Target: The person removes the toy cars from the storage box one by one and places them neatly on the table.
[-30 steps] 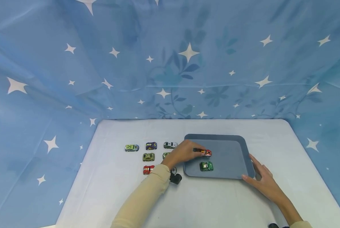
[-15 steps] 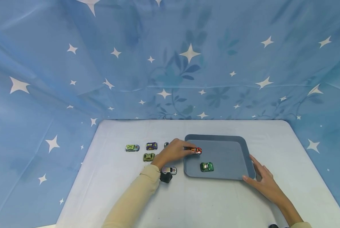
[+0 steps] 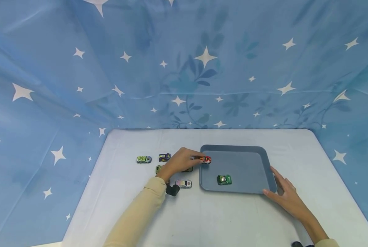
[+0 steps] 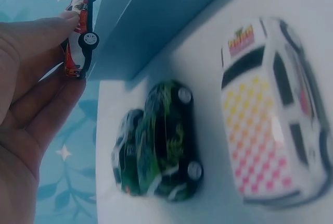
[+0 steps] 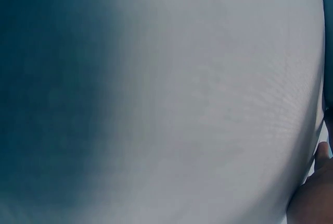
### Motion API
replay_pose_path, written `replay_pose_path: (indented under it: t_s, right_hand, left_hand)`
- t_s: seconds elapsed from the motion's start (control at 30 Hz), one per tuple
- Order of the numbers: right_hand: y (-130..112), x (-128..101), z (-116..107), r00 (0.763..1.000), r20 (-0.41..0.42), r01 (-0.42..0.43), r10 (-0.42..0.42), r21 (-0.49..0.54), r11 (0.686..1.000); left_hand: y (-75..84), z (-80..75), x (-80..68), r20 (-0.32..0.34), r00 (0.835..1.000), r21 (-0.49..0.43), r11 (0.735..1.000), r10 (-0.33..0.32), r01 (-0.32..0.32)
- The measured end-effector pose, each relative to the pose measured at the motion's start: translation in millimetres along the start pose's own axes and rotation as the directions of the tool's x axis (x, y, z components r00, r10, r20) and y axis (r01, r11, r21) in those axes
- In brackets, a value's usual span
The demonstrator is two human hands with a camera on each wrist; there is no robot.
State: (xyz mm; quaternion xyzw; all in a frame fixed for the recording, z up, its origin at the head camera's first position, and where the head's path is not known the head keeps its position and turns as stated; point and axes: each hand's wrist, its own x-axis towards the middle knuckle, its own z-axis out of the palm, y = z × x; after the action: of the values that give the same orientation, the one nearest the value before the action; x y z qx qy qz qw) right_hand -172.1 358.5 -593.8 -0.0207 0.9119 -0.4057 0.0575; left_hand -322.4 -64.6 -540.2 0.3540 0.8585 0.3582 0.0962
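Observation:
My left hand [image 3: 199, 159] pinches a small red and white toy car [image 3: 205, 159] and holds it over the left rim of the grey-blue tray [image 3: 252, 164]. In the left wrist view the red car [image 4: 78, 31] sits at my fingertips [image 4: 57, 31], wheels turned outward, above the tray wall [image 4: 156, 21]. A green toy car [image 3: 224, 179] stands inside the tray. My right hand [image 3: 282, 192] lies with straight fingers against the tray's front right corner and holds nothing.
Several toy cars stand on the white table [image 3: 221, 219] left of the tray: a white chequered one [image 3: 183, 184], a light green one [image 3: 144, 159], a purple one [image 3: 164, 157]. A dark green car [image 4: 161, 140] lies under my left hand. Blue starred cloth surrounds the table.
My left hand has carried the red car leftward, from the middle of the tray to its left rim. The right hand and the green car have stayed put.

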Motion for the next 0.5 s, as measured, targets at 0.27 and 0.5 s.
replay_pose_path:
  t_s: [0.27,0.5]
  right_hand:
    - [1,0,-2,1.0,0.01,-0.006,0.006,-0.001,1.0]
    - [1,0,0,1.0,0.013,-0.015,0.015,-0.002,1.0]
  left_hand:
    - [-9.1,-11.9,-14.9,-0.007,0.999,0.009,0.999,-0.044,0.044]
    - [-15.6,-20.9,-32.8,-0.03,0.996,0.025,0.996,-0.088,0.089]
